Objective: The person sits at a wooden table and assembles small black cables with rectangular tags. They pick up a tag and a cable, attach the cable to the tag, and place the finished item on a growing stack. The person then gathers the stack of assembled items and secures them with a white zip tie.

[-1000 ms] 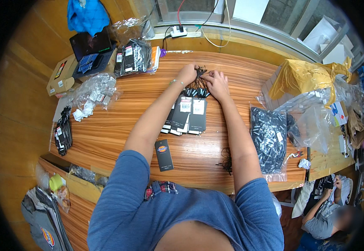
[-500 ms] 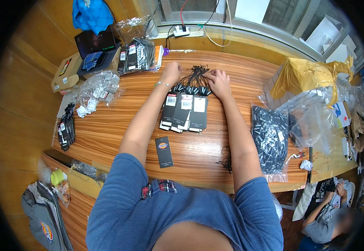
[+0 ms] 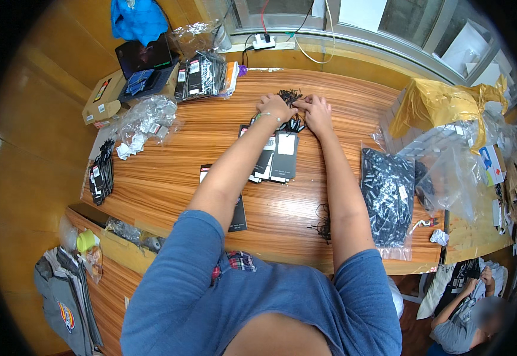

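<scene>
Both my hands are stretched out over a small heap of thin black ties (image 3: pixel 289 95) near the far side of the wooden table (image 3: pixel 169 172). My left hand (image 3: pixel 275 108) rests curled on the heap's left part, and my right hand (image 3: pixel 316 111) pinches at its right part with fingers bent. Whether either hand holds a tie is too small to tell. Just in front of the hands lie several black hang tags with white labels (image 3: pixel 277 155), fanned side by side. One more black tag (image 3: pixel 237 213) lies under my left forearm.
A clear bag of black parts (image 3: pixel 389 196) lies to the right, with crumpled plastic and a yellow bag (image 3: pixel 442 107) behind it. Stacks of tags (image 3: pixel 202 76), a clear bag (image 3: pixel 146 118), a cardboard box (image 3: pixel 101 102) sit on the left. A seated person (image 3: pixel 466 314) is at lower right.
Both hands stay on the heap of black ties. My left hand has shifted slightly right toward the right one; the view has tilted a little.
</scene>
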